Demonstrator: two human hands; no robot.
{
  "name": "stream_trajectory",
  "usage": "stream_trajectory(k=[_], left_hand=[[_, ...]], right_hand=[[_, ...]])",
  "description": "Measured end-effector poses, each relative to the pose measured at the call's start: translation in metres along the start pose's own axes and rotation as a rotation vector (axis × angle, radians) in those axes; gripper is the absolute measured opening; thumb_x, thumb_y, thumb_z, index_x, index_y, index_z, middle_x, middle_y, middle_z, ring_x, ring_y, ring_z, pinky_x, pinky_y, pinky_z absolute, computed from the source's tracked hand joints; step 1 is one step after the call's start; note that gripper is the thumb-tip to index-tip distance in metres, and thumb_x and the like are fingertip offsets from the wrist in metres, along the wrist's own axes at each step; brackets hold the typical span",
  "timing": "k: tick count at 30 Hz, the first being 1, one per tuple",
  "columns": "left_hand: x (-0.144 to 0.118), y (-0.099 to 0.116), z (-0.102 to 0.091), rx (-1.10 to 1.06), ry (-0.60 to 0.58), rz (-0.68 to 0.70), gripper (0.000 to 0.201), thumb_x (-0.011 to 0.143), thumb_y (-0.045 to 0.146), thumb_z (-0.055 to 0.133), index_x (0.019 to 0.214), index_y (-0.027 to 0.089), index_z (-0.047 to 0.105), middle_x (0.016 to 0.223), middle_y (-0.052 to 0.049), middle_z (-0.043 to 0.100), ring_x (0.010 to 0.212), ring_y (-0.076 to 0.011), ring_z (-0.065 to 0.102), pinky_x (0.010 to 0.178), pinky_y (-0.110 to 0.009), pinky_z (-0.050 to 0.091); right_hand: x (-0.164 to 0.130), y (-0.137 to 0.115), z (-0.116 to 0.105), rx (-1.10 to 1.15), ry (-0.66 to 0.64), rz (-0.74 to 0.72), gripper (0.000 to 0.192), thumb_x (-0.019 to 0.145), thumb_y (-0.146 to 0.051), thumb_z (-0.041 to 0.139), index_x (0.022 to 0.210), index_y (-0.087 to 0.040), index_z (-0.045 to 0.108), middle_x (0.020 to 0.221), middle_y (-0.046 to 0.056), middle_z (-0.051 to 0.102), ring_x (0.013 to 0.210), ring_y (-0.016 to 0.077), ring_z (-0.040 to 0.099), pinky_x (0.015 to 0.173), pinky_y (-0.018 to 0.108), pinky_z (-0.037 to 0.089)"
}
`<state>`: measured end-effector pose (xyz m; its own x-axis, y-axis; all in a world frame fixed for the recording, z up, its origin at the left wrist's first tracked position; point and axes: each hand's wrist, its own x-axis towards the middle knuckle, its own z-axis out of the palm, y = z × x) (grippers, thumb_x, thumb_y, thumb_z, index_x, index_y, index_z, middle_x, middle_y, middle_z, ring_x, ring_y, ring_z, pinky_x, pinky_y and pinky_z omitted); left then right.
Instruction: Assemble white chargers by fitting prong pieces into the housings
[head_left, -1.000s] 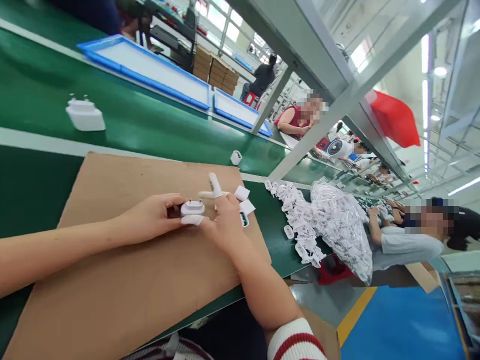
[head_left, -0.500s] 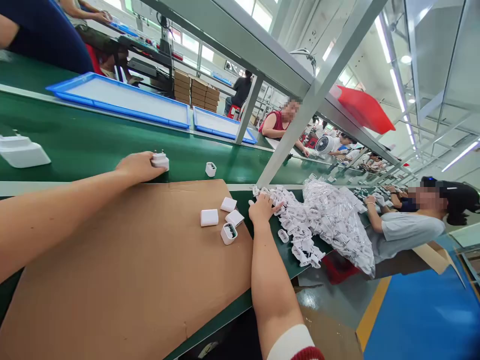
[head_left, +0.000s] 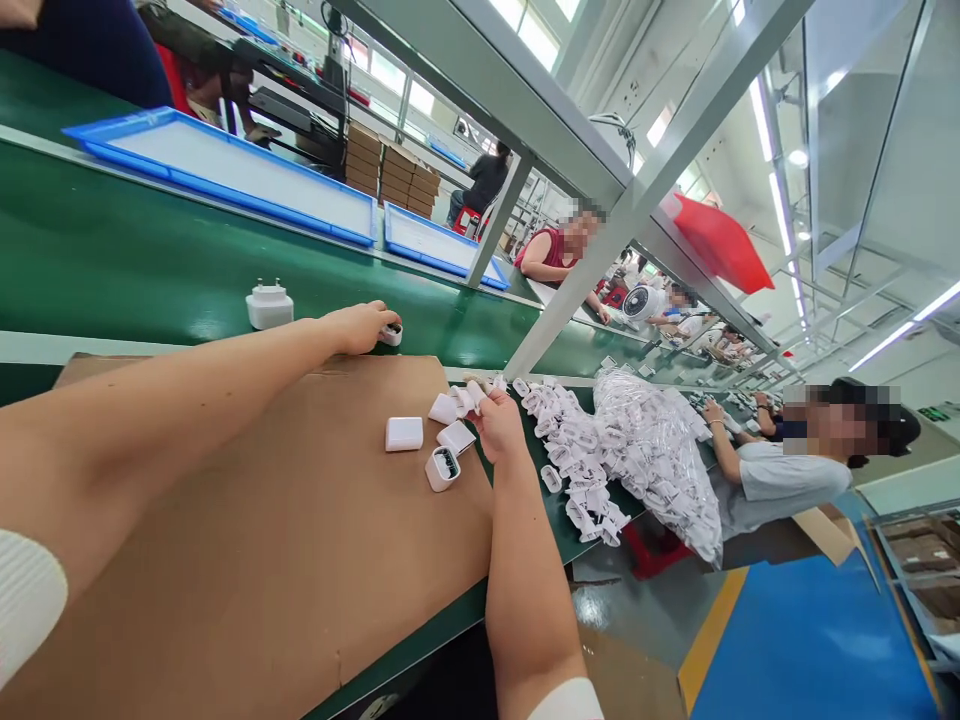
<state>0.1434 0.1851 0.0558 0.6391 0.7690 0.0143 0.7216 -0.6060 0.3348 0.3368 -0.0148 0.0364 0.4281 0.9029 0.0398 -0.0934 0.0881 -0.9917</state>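
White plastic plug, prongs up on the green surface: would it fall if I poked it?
The white plastic plug might tip if poked high, as it's standing upright. It probably won't roll: its sides look flattish. It may slide; the green surface looks shiny.

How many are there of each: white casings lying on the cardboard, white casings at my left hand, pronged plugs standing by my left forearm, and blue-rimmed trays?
White casings on the cardboard: 4
White casing at the left hand: 1
Pronged plug: 1
Blue-rimmed trays: 2
Total: 8
Anything in the right hand is unclear, so left out.
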Motion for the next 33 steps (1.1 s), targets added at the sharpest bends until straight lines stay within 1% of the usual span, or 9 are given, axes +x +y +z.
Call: stream_trajectory(k=[3, 8, 11, 14, 18, 21, 24, 28, 33], left_hand=[[-0.026, -0.004, -0.004, 0.005, 0.073, 0.003, 0.044, 0.101, 0.025, 0.046, 0.141, 0.011, 0.059, 0.144, -0.016, 0.055, 0.124, -0.0289, 0.057, 0.102, -0.031, 0.044], [-0.119, 0.007, 0.002, -0.169, 0.231, 0.169, 0.046, 0.101, 0.039, 0.045, 0.135, 0.01, 0.058, 0.138, -0.012, 0.059, 0.112, -0.0235, 0.059, 0.098, -0.03, 0.045], [-0.175, 0.02, 0.013, -0.286, 0.14, 0.163, 0.048, 0.095, 0.052, 0.051, 0.126, 0.018, 0.065, 0.113, -0.007, 0.07, 0.092, -0.0222, 0.063, 0.081, -0.028, 0.048], [-0.21, 0.031, 0.03, -0.366, 0.041, 0.146, 0.045, 0.092, 0.056, 0.054, 0.115, 0.022, 0.07, 0.097, -0.005, 0.071, 0.082, -0.0221, 0.062, 0.071, -0.029, 0.047], [-0.222, 0.035, 0.056, -0.525, 0.103, 0.112, 0.047, 0.09, 0.059, 0.057, 0.113, 0.02, 0.069, 0.09, -0.006, 0.067, 0.076, -0.0207, 0.06, 0.066, -0.029, 0.047], [-0.219, 0.033, 0.068, -0.598, 0.148, 0.112, 0.05, 0.088, 0.065, 0.059, 0.108, 0.02, 0.07, 0.085, -0.005, 0.064, 0.071, -0.0186, 0.057, 0.062, -0.029, 0.045], [-0.216, 0.033, 0.07, -0.613, 0.152, 0.119, 0.05, 0.088, 0.067, 0.059, 0.1, 0.02, 0.069, 0.083, -0.004, 0.062, 0.07, -0.018, 0.057, 0.061, -0.028, 0.044], [-0.214, 0.031, 0.069, -0.624, 0.155, 0.116, 0.048, 0.087, 0.067, 0.059, 0.086, 0.02, 0.064, 0.078, -0.003, 0.059, 0.069, -0.0178, 0.056, 0.06, -0.029, 0.042], [-0.212, 0.028, 0.072, -0.654, 0.152, 0.153, 0.043, 0.088, 0.062, 0.059, 0.082, 0.02, 0.065, 0.083, -0.003, 0.06, 0.073, -0.0183, 0.057, 0.063, -0.029, 0.043]], right_hand=[[-0.013, -0.009, 0.005, 0.129, -0.126, 0.08, 0.024, 0.06, -0.031, 0.082, 0.08, -0.019, 0.073, 0.079, -0.001, 0.072, 0.063, 0.0089, 0.056, 0.064, 0.023, 0.051], [-0.039, -0.025, 0.018, 0.169, -0.257, 0.171, 0.037, 0.056, -0.036, 0.093, 0.082, -0.02, 0.072, 0.087, 0.001, 0.075, 0.079, 0.0152, 0.069, 0.075, 0.028, 0.057], [-0.055, -0.027, 0.029, 0.018, -0.291, 0.094, 0.033, 0.066, -0.038, 0.088, 0.089, -0.02, 0.073, 0.092, 0.002, 0.076, 0.08, 0.0153, 0.07, 0.072, 0.027, 0.056], [-0.07, -0.025, 0.038, -0.174, -0.296, -0.069, 0.026, 0.08, -0.036, 0.076, 0.101, -0.023, 0.071, 0.094, 0.001, 0.076, 0.078, 0.0134, 0.069, 0.07, 0.025, 0.057], [-0.083, -0.018, 0.047, -0.283, -0.417, -0.175, 0.022, 0.087, -0.032, 0.069, 0.108, -0.025, 0.069, 0.102, 0.002, 0.077, 0.088, 0.0154, 0.074, 0.082, 0.03, 0.062], [-0.086, -0.014, 0.052, -0.341, -0.487, -0.286, 0.014, 0.085, -0.03, 0.074, 0.098, -0.025, 0.072, 0.106, 0.003, 0.076, 0.102, 0.0185, 0.073, 0.093, 0.033, 0.061], [-0.087, -0.011, 0.054, -0.456, -0.491, -0.411, 0.013, 0.086, -0.024, 0.071, 0.098, -0.026, 0.073, 0.107, 0.003, 0.074, 0.103, 0.0178, 0.071, 0.091, 0.032, 0.061], [-0.089, -0.008, 0.058, -0.536, -0.401, -0.408, 0.039, 0.083, -0.022, 0.074, 0.121, -0.027, 0.068, 0.116, 0.004, 0.073, 0.1, 0.0173, 0.071, 0.088, 0.031, 0.062], [-0.092, -0.01, 0.066, -0.842, -0.572, -0.451, 0.029, 0.083, -0.014, 0.069, 0.108, -0.027, 0.074, 0.104, 0.002, 0.077, 0.099, 0.0209, 0.069, 0.088, 0.036, 0.059]])
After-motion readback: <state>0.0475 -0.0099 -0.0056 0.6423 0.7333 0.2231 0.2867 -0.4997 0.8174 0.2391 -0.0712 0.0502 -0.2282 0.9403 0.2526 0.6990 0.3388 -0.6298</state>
